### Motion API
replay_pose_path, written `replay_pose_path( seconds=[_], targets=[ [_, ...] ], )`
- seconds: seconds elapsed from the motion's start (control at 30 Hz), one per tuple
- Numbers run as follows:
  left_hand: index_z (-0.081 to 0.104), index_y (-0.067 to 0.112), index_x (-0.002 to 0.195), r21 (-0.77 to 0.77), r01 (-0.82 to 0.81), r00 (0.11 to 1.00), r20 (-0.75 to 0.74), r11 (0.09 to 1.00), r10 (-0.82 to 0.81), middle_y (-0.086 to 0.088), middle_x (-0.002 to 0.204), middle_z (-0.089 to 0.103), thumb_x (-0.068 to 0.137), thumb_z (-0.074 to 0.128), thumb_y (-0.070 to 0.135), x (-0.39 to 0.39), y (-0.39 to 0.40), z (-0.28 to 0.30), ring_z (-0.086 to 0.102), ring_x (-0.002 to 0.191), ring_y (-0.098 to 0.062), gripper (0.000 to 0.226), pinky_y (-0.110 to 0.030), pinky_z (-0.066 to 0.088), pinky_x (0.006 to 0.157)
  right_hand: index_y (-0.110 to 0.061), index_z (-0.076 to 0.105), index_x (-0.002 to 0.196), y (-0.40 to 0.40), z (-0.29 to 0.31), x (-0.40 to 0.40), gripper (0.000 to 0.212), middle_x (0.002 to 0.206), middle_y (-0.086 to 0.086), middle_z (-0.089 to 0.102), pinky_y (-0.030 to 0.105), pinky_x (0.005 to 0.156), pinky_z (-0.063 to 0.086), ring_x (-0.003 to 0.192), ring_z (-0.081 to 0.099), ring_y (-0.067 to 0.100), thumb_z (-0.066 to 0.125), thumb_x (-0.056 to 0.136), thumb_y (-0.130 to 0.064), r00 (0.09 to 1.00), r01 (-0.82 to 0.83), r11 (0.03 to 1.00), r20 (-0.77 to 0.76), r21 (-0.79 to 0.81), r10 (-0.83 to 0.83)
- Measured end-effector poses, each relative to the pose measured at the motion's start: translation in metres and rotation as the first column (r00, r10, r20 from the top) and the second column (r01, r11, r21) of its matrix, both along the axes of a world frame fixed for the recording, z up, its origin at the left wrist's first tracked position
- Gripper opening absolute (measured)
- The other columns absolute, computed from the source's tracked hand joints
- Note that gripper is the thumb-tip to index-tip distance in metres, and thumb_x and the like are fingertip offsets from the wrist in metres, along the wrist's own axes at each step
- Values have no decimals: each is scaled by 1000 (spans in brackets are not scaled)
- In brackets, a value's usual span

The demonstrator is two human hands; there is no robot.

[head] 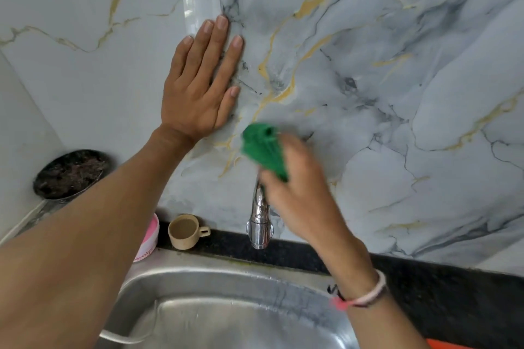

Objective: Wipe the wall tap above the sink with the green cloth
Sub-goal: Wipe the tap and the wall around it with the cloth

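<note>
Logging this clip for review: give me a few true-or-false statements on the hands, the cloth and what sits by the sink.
1. The right hand holds the green cloth at the top of the tap. True.
2. The left hand grips the tap spout. False: it lies flat, fingers spread, on the marble wall.
3. A small beige cup stands on the dark ledge left of the tap. True.
4. The cloth lies in the sink. False: it is in the right hand, up by the wall.

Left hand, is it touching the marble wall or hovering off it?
Touching. The head view shows the left hand spread flat on the marble wall, palm and fingers pressed against it with no gap, while the right hand works the green cloth.
</note>
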State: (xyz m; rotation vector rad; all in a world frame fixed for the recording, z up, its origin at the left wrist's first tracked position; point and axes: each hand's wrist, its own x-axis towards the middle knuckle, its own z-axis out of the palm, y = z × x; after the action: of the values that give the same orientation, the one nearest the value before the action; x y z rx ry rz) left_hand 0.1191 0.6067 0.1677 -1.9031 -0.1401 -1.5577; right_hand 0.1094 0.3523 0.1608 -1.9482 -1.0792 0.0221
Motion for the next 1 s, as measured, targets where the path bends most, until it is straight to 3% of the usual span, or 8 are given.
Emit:
replay_pose_path(
  seconds=[0.13,0.2,0.53,0.7,0.8,0.83,0.9,1.0],
  targets=[
    [30,7,162,-8,0,1000,-9,1000,0,-25,159,45,104,25,35,-1,0,0,36,151,-37,64,-37,7,136,-23,72,119,21,11,-17,89,138,4,56,47,104,45,134,44,25,27,82,-91,979,137,918,190,-372,-69],
    [33,6,161,-3,2,1000,-7,1000,-2,-24,159,46,105,23,36,0,0,0,37,151,-36,64,-37,9,136,-18,75,100,37,21,-13,81,114,6,63,48,87,51,116,54,29,30,89,-85,929,327,901,274,-286,-250],
    [27,9,163,-34,26,1000,-6,999,-26,-24,160,44,104,23,36,2,1,-2,34,153,-36,66,-43,23,131,-13,55,143,32,-43,-44,77,151,18,50,57,104,53,138,47,38,81,76,-41,833,417,901,448,-123,-325],
    [27,10,163,-39,6,1000,4,999,-6,-23,161,42,103,25,37,2,4,-3,31,154,-35,66,-40,16,134,-13,43,155,10,-87,-60,90,165,23,35,50,116,49,154,35,38,86,77,-20,901,225,962,343,156,-266],
    [29,10,163,-41,5,1000,3,999,-5,-22,161,42,102,25,37,4,5,-4,29,155,-33,66,-39,13,135,-19,55,148,-23,-118,-57,82,162,15,45,36,121,42,149,46,26,88,73,-16,995,100,931,-40,350,-91],
    [29,10,163,-36,4,1000,6,999,-4,-22,161,42,102,24,37,4,6,-5,30,155,-34,66,-39,13,135,-21,62,143,-35,-128,-57,79,157,13,52,41,120,44,144,52,26,89,70,-17,947,137,883,-321,448,16],
    [30,10,162,-29,0,1000,9,1000,0,-23,161,42,102,24,37,5,7,-5,32,155,-34,66,-39,13,135,-18,74,128,-48,-141,-48,70,138,18,65,63,107,51,124,70,33,91,60,-21,423,421,741,-836,523,350],
    [29,9,163,-26,-2,1000,11,1000,2,-23,161,42,102,25,36,5,5,-3,32,154,-35,67,-38,11,135,-3,77,117,-37,-137,-17,60,132,23,71,77,104,44,121,68,44,78,79,-49,-203,487,748,-774,451,599]
  ],
)
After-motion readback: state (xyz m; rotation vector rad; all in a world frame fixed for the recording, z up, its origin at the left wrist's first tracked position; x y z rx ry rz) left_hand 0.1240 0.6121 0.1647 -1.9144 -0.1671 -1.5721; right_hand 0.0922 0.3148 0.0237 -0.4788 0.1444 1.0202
